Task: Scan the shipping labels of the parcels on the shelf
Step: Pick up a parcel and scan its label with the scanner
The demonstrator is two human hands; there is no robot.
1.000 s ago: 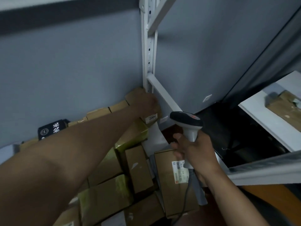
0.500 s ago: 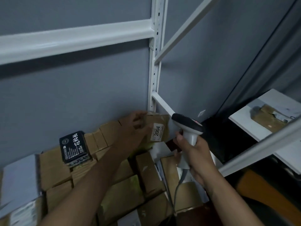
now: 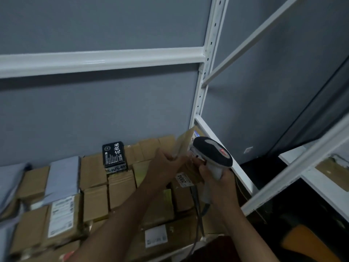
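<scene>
Brown cardboard fills the lower left of the frame: parcels (image 3: 120,188) packed side by side on the white metal shelf (image 3: 102,60). Near the centre, the left hand (image 3: 166,163) grips a small cardboard parcel (image 3: 186,142), fingers curled round its lower edge, holding it tilted above the stack. Just right of it, the right hand (image 3: 219,178) is wrapped round the handle of a white and black barcode scanner (image 3: 212,155), whose head sits right against that parcel's labelled face. A white tag reading 2004 (image 3: 184,179) shows just below the hands. A black box with white characters (image 3: 114,156) stands among the parcels at the back.
</scene>
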